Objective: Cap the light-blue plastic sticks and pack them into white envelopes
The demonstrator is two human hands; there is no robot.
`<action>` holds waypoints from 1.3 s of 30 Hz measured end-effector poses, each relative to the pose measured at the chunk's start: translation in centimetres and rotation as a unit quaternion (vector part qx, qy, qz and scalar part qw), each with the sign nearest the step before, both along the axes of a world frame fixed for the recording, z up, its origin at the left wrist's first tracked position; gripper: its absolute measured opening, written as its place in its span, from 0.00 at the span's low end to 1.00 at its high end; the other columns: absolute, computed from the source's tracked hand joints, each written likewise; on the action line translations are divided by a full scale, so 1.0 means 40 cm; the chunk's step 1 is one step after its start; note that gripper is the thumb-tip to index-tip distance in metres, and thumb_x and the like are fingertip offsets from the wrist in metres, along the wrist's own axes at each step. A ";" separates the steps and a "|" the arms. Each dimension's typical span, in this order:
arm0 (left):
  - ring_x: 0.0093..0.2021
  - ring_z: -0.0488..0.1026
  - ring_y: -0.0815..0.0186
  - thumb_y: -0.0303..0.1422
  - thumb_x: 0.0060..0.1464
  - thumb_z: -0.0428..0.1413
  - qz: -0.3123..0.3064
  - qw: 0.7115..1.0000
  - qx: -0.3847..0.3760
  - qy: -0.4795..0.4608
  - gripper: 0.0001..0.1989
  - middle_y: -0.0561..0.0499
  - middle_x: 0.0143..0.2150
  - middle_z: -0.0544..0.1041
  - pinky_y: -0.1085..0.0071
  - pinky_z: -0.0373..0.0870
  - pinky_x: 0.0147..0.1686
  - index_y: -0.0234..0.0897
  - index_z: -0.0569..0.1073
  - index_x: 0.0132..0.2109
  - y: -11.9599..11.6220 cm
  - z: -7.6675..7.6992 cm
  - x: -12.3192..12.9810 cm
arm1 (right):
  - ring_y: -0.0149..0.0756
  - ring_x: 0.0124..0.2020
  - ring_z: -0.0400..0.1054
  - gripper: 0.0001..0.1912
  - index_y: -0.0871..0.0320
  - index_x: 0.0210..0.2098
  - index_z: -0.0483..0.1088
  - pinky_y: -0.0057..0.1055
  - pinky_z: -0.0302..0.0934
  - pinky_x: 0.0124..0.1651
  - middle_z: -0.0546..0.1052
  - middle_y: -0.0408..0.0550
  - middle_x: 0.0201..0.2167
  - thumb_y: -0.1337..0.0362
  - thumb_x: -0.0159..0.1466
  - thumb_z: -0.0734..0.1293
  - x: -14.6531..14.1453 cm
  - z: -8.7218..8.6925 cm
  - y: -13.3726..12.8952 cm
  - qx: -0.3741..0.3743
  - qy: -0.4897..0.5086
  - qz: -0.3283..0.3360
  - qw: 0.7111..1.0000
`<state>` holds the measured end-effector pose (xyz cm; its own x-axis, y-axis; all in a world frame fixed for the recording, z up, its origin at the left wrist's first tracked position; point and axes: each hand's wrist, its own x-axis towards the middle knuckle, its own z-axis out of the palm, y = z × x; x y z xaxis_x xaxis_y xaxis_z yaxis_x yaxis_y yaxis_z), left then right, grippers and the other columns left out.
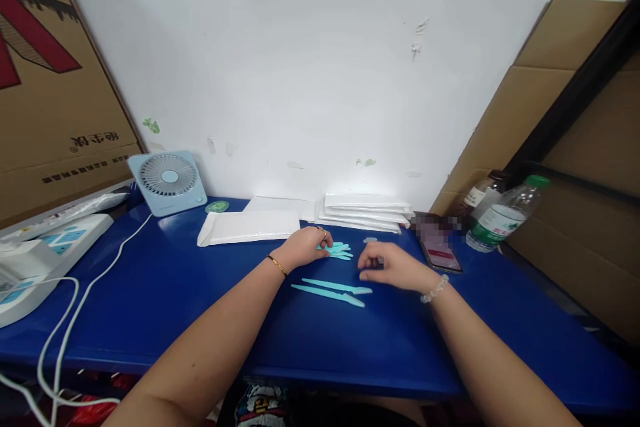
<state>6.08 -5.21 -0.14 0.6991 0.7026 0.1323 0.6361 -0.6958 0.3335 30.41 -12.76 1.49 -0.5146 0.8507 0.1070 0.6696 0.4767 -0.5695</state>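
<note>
My left hand (306,246) is closed around several light-blue plastic sticks (341,253), whose ends fan out to its right over the blue table. My right hand (383,263) hovers just right of them, thumb and index finger apart, with nothing visible between them. In front of both hands, two more light-blue sticks lie side by side on the table, the upper one (330,285) and the lower one (327,294), each with a broader blade-like right end. A small pale piece (370,240) lies behind my right hand.
White padded envelopes lie at the wall: one at left (250,227), a stack (365,210) at right. A blue fan (170,180) and a power strip (55,253) with white cables are at left. A phone (443,253) and bottles (503,220) stand or lie at right.
</note>
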 end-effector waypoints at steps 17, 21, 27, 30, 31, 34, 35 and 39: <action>0.44 0.70 0.64 0.43 0.60 0.46 -0.071 0.994 -0.027 -0.079 0.18 0.48 0.43 0.76 0.72 0.64 0.42 0.37 0.72 0.47 -0.046 0.049 0.012 | 0.31 0.27 0.63 0.09 0.57 0.31 0.68 0.27 0.57 0.30 0.71 0.43 0.26 0.57 0.60 0.64 -0.015 0.000 -0.002 -0.016 0.050 -0.059 0.997; 0.38 0.72 0.65 0.39 0.58 0.49 -0.064 0.998 -0.005 -0.019 0.13 0.51 0.40 0.78 0.73 0.63 0.36 0.39 0.76 0.42 -0.055 0.057 0.023 | 0.30 0.26 0.63 0.11 0.58 0.31 0.68 0.26 0.55 0.28 0.71 0.42 0.25 0.56 0.60 0.65 -0.002 -0.008 0.012 -0.012 0.070 -0.072 0.995; 0.36 0.72 0.63 0.38 0.57 0.49 0.020 0.999 0.028 0.006 0.13 0.49 0.37 0.78 0.71 0.62 0.34 0.39 0.77 0.37 -0.021 0.047 0.000 | 0.32 0.27 0.65 0.09 0.58 0.30 0.68 0.28 0.58 0.30 0.73 0.45 0.26 0.58 0.60 0.64 0.063 -0.025 0.046 0.025 0.051 -0.132 0.990; 0.43 0.70 0.60 0.39 0.53 0.54 0.018 0.999 0.034 0.014 0.12 0.48 0.40 0.76 0.70 0.63 0.39 0.38 0.76 0.41 -0.015 0.036 -0.010 | 0.34 0.30 0.66 0.09 0.58 0.31 0.70 0.30 0.59 0.33 0.74 0.46 0.30 0.58 0.58 0.66 0.066 -0.017 0.044 0.069 0.021 -0.151 0.986; 0.45 0.69 0.59 0.40 0.51 0.56 0.013 0.999 0.036 0.019 0.15 0.47 0.42 0.75 0.70 0.63 0.42 0.39 0.75 0.44 -0.014 0.030 -0.011 | 0.34 0.31 0.65 0.09 0.57 0.32 0.71 0.30 0.59 0.33 0.73 0.47 0.31 0.58 0.58 0.66 0.057 -0.011 0.037 0.080 0.013 -0.143 0.986; 0.49 0.66 0.58 0.42 0.47 0.60 0.001 0.999 0.029 0.023 0.23 0.45 0.47 0.72 0.68 0.63 0.46 0.39 0.71 0.50 -0.013 0.010 -0.009 | 0.34 0.31 0.65 0.10 0.57 0.32 0.72 0.29 0.59 0.33 0.71 0.47 0.32 0.56 0.59 0.66 0.009 0.008 -0.001 0.050 0.003 -0.058 0.997; 0.49 0.66 0.58 0.41 0.48 0.59 -0.002 1.000 0.021 0.023 0.23 0.46 0.47 0.72 0.68 0.63 0.46 0.39 0.71 0.50 -0.011 0.005 -0.008 | 0.33 0.31 0.64 0.11 0.56 0.31 0.72 0.28 0.59 0.32 0.71 0.46 0.32 0.55 0.58 0.67 -0.010 0.011 -0.015 0.023 -0.005 -0.019 1.000; 0.46 0.67 0.60 0.38 0.49 0.58 -0.014 1.000 -0.001 0.025 0.18 0.46 0.45 0.72 0.69 0.64 0.44 0.39 0.72 0.48 -0.009 0.002 -0.007 | 0.32 0.29 0.63 0.11 0.56 0.32 0.71 0.27 0.57 0.29 0.71 0.45 0.31 0.57 0.54 0.71 -0.067 0.008 -0.052 -0.033 -0.061 0.072 0.995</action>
<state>5.81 -5.56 -0.05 0.7239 0.6833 0.0953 0.6328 -0.7126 0.3028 27.72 -14.86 1.83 -0.6380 0.7699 -0.0174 0.6623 0.5371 -0.5224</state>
